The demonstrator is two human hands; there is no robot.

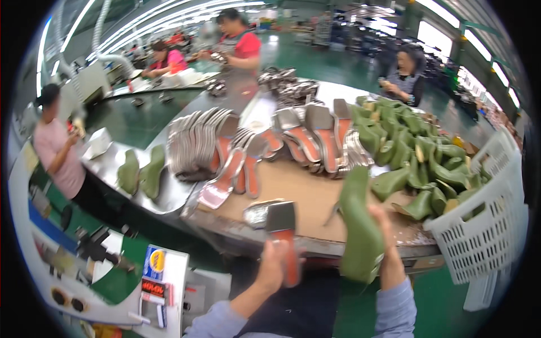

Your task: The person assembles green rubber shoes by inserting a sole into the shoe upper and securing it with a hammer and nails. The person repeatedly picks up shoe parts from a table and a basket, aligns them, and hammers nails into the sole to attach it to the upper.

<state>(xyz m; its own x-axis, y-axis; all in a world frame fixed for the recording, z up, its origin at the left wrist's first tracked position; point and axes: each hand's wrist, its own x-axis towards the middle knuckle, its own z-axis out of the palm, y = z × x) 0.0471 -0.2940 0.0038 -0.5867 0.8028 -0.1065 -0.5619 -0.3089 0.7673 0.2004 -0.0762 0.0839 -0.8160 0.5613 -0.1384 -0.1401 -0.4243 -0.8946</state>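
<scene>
My left hand (271, 266) is closed around a shoe sole (286, 242), dark grey at its upper end and orange below, held upright at the table's front edge. A green shoe last (358, 225) stands nearly upright in my right hand (385, 234), which grips its right side; part of the fingers is hidden behind it. Just behind the sole, a silvery shoe piece (256, 213) lies on the brown table top (315, 211). Farther back are rows of stacked soles (197, 141) and several loose orange-and-grey soles (225, 179).
A heap of green lasts (414, 152) covers the table's right side, beside a tilted white plastic basket (473, 225). Two more lasts (151, 172) stand on the metal surface at left. Silvery shoe pieces (287, 84) are piled at the back. Several people work around the tables.
</scene>
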